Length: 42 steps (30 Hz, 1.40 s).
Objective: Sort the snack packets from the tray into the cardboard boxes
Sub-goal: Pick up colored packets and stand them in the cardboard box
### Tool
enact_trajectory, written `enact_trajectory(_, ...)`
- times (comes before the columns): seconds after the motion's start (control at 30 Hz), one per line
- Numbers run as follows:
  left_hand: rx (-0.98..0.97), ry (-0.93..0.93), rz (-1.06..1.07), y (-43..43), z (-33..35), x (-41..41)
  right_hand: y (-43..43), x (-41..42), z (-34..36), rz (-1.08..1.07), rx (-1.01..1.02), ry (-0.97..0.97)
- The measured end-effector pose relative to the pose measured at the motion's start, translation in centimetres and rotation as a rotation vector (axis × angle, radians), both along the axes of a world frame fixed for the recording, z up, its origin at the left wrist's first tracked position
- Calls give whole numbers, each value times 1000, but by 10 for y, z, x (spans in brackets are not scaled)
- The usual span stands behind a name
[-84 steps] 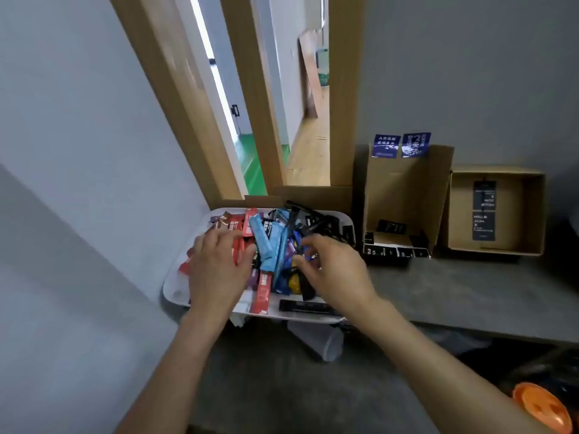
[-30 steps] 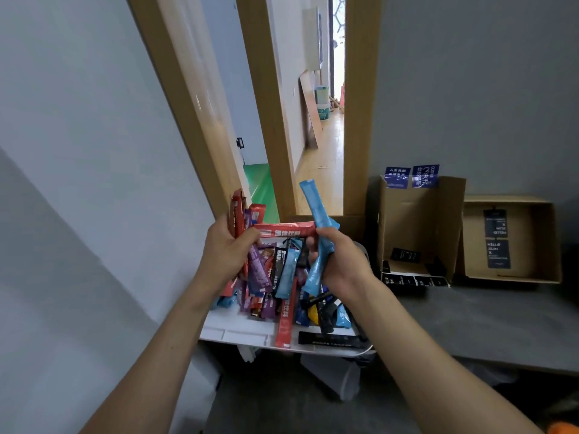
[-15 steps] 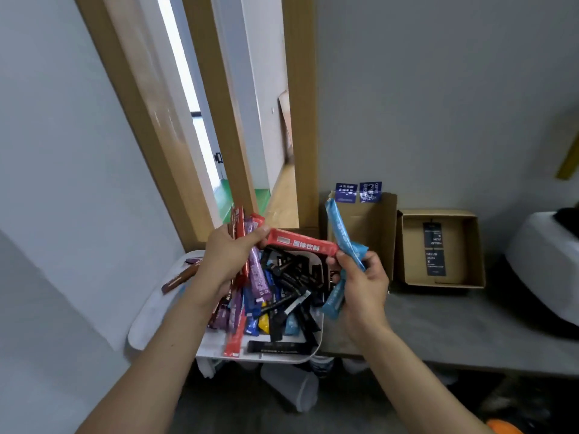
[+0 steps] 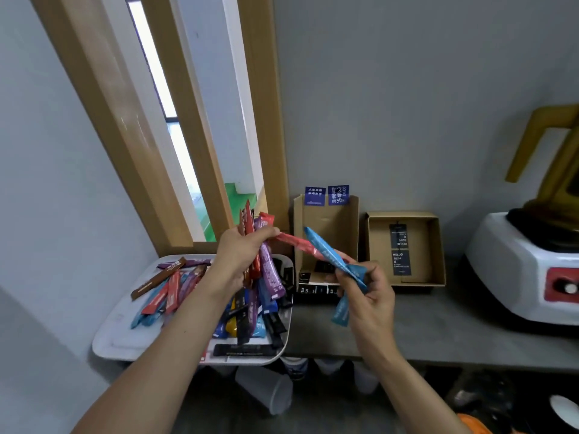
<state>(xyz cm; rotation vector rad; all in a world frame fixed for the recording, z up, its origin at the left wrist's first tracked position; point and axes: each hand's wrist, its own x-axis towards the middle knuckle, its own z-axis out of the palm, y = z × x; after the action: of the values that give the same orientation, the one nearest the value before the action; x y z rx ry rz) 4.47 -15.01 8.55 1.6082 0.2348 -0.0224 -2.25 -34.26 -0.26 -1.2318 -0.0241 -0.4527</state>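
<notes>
My left hand [image 4: 239,256] grips a fan of red and purple stick packets [image 4: 268,270] above the white tray [image 4: 125,336]; one red packet [image 4: 296,242] juts out to the right from its fingers. My right hand [image 4: 368,296] holds light blue stick packets [image 4: 329,255] in front of the tall open cardboard box [image 4: 327,233], which has black packets at its bottom. A shallow cardboard box [image 4: 407,245] with two black packets inside stands to its right. Several more packets in red, blue, brown, black and purple lie heaped on the tray.
The tray and boxes rest on a grey counter [image 4: 438,327] against a grey wall. A white appliance with a red panel [image 4: 526,270] stands at the right. Wooden door frames [image 4: 200,136] rise behind the tray. Plastic cups [image 4: 266,393] lie under the counter.
Both hands left the tray, each lifting a bunch of packets. The right hand with the blue packets has moved right, in front of the tall box. The camera view has swung right.
</notes>
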Motion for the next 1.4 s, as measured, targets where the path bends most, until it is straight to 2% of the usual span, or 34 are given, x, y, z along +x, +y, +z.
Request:
enact_trajectory(0.1,52,-55,-8,-4,7,1,-5,2,-5,54,108,137)
enact_trajectory(0.2,90,-93,-47,-1,11,4,-13,8,-4,76,374,289)
enact_trajectory(0.3,92,-92,-150,3,12,8,-22,16,-1,243,514,380)
enact_trajectory(0.43,149,-63,-264,1,14,10,-20,25,7,450,582,433)
enact_trajectory(0.57,183,-99,-296,-1,14,14,-8,30,10,483,462,448)
enact_trajectory(0.63,274,-142,-311,-2,17,15,-3,29,10,473,410,474)
enact_trajectory(0.77,390,-177,-303,0,18,18,-3,28,10,463,416,480)
enact_trajectory(0.93,339,-166,-305,3,14,21,-2,31,12,504,467,430)
enact_trajectory(1.13,223,-157,-283,-1,10,24,-2,34,12,440,180,372)
enact_trajectory(1.27,247,-170,-289,4,9,25,-7,32,16,591,328,463)
enact_trajectory(1.33,252,-169,-284,5,10,25,-6,32,16,583,409,527)
enact_trajectory(1.4,228,-154,-256,5,12,25,-3,32,13,504,381,531)
